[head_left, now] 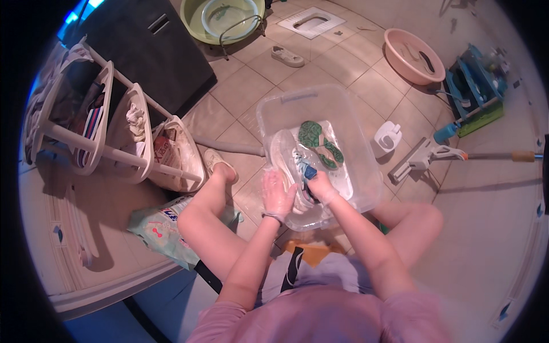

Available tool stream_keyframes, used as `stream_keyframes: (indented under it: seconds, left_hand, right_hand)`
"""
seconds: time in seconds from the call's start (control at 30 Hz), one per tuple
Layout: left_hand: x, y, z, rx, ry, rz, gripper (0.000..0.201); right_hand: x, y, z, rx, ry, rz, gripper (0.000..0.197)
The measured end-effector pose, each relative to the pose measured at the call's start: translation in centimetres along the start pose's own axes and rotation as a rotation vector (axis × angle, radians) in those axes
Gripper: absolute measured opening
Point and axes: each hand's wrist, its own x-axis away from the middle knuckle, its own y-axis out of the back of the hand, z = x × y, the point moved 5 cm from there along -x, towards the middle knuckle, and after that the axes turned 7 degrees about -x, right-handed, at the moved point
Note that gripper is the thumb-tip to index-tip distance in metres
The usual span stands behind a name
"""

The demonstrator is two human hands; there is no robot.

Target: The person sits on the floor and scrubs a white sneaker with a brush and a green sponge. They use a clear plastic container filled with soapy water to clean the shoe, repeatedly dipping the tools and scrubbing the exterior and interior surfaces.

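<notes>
A clear plastic tub (357, 120) stands on the floor between my legs, with wet shoes inside. A pale shoe with blue parts and laces (297, 159) lies in its middle, partly hidden under my right hand (321, 187). That hand, in a thin clear glove, is closed round a small blue thing (310, 172) pressed against the shoe; its kind is unclear. My left hand (278, 192), gloved too, lies with fingers stretched at the tub's left side, beside the shoe. A green-patterned shoe sole (311, 135) faces up farther in the tub.
A white jug (388, 139) and a floor squeegee (420, 161) stand right of the tub. A pink basin (413, 57) is farther right. Left are a tiered rack (150, 134) and a grey hose (229, 146). A white shoe (287, 56) lies ahead, near a squat toilet (311, 22).
</notes>
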Motion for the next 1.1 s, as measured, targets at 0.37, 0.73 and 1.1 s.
stream_keyframes:
  seconds: [0.37,0.73,1.1]
  left_hand:
    - [0.1,-8.3,-4.3,0.262,0.22,0.578,0.03]
    - [-1.2,-13.5,-2.1,0.065,0.106,0.668,0.051]
    - [-0.8,-16.4,1.4,0.106,0.5,0.68,0.062]
  right_hand:
    - [-10.8,5.2,-12.5,0.165,-0.156,0.061,0.023]
    - [-18.4,11.8,-28.8,-0.285,-0.548,-0.188,0.031]
    - [-16.5,11.2,-17.8,0.459,-0.182,-0.059,0.023]
